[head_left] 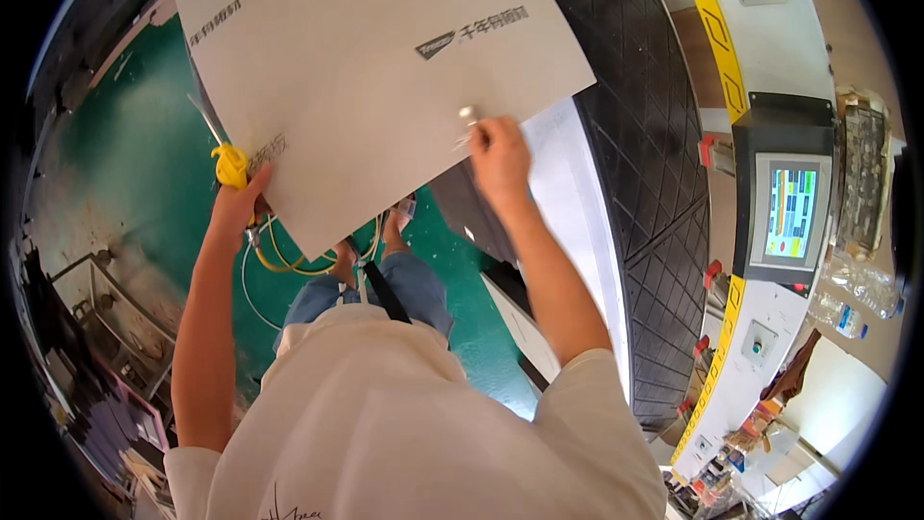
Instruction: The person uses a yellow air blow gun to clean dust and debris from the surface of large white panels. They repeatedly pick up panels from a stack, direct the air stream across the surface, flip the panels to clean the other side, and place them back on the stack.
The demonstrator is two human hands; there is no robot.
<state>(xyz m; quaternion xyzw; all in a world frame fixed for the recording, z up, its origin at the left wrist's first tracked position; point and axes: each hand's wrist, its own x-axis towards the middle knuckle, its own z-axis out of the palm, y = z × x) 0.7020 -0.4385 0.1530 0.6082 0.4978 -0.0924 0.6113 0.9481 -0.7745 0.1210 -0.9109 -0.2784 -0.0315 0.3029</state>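
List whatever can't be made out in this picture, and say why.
All in the head view:
- Grip of the yellow tool: mostly covered by the left hand.
- Pale item at the right hand: small and partly covered by the fingers, so its kind is unclear.
- Far end of the beige board: cut off by the upper edge.
- Underside of the board: hidden by its upper face.
- Details on the screen: too small.

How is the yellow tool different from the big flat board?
The yellow tool is bright yellow with a thin rod sticking out, but the board is greyish-beige with dark printing. The board is much bigger than the yellow tool. The board is a flat sheet with straight edges, while the yellow tool is chunky. Both are at the person's left hand.
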